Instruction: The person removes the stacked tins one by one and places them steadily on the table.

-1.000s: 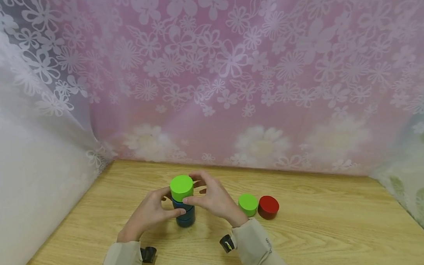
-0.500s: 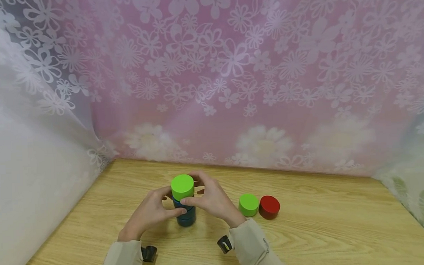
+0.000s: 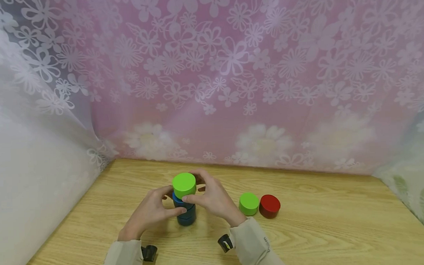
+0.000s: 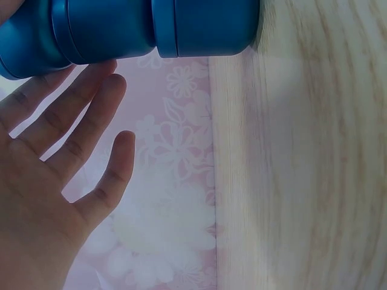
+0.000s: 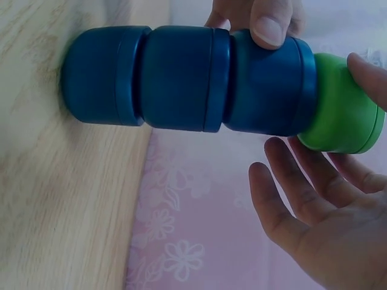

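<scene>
A sheer pink curtain (image 3: 231,77) with a white flower pattern hangs behind and around a light wooden table (image 3: 324,230) with fine, straight grain. Nothing in view carries writing or a brand that I can read.

Left of the table's middle, near me, stands a stack of blue round blocks (image 3: 185,215): three smooth, matte, short cylinders with rounded edges, one on top of another, with narrow grooves where they meet (image 5: 181,75). The stack's long axis runs straight up from the tabletop. On its top sits a bright green round block (image 3: 184,185), the same squat cylinder shape, its flat face pointing up; in the right wrist view it sits slightly off-centre on the top blue block (image 5: 341,106).

My left hand (image 3: 149,212) is at the stack's left side, thumb pressed on the top blue block, the other fingers (image 4: 91,115) straight and spread beside it. My right hand (image 3: 210,197) cups the stack's top from the right, thumb tip touching the green block's side, fingers loosely curved behind it.

To the right, well apart from the stack, a second green round block (image 3: 248,203) and a red round block (image 3: 269,206) lie flat, touching each other.
</scene>
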A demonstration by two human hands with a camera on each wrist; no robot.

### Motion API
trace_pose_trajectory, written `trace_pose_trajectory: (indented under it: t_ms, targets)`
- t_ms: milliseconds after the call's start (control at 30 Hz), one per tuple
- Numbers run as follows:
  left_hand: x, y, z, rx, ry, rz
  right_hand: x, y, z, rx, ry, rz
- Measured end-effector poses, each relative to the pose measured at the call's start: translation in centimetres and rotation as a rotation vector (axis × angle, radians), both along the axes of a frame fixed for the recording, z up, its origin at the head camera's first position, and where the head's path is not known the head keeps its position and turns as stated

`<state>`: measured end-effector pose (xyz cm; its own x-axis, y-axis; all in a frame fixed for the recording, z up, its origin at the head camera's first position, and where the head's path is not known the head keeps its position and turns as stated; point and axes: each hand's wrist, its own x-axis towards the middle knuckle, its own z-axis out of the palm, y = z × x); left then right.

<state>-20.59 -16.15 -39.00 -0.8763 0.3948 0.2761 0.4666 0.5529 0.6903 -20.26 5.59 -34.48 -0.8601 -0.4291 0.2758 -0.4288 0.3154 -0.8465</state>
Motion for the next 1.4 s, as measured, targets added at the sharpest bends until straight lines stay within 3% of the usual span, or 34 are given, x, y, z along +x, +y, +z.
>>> trace_pose_trajectory:
  t_ms: [500,933,1400]
  targets:
    - [-0.1,0.1,0.0,-0.012,0.004,0.027,0.1,1.5,0.1,-0.026,0.025,-0.040]
    - [0.0,0.3,0.2,-0.009,-0.028,0.037,0.2,3.0,-0.1,-0.031,-0.010,-0.095]
    - [0.1,0.2,0.1,-0.004,-0.029,0.045,0.3,4.6,-0.2,-0.037,-0.016,-0.093]
